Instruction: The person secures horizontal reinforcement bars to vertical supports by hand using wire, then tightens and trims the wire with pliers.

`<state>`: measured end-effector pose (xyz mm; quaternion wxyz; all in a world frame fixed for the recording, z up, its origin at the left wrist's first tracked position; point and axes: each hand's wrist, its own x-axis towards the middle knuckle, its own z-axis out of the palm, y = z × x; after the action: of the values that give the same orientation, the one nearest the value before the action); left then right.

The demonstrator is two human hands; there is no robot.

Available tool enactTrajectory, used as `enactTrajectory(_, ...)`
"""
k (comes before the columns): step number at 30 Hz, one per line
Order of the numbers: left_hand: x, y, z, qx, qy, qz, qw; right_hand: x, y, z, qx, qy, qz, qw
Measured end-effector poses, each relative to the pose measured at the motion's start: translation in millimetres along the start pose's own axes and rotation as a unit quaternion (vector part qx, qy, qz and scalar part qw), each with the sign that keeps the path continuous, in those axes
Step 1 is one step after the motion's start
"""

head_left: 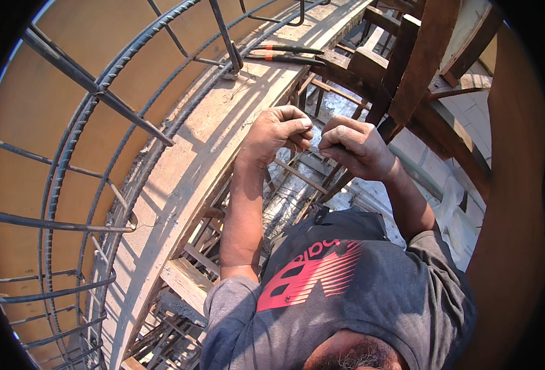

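Note:
In front of my chest, both hands are raised close together. The fingers of my left hand [282,132] are curled in, thumb pressed against the forefinger. My right hand [362,147] is closed in a pinch, its fingertips just short of the left ones. Whatever lies between the fingertips is too small to make out. Beyond them, a hand tool with two black handles [291,60] banded in orange-red lies on the concrete ledge [223,105]; its head is hidden among the bars.
Curved ribbed steel bars [69,142] with cross bars form a cage along the left, before a yellowish curved panel [19,179]. Dark timber pieces [402,68] stand at upper right. Below the ledge is a drop with scaffolding and lumber. A brown curved surface [519,203] borders the right.

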<state>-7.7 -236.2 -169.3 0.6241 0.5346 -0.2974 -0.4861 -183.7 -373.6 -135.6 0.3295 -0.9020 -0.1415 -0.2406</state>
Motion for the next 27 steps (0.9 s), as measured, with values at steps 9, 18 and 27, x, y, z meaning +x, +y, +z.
enactTrajectory(9,8,-20,39,-0.046,-0.165,0.020,0.985,-20,10,-12,-0.204,0.015,-0.044,0.978)
enactTrajectory(18,16,-43,51,-0.029,-0.103,0.017,0.994,-38,22,-26,-0.091,-0.031,0.105,0.990)
enactTrajectory(27,14,-27,39,0.027,-0.114,-0.001,0.993,-75,40,-49,0.015,-0.105,0.202,0.974)
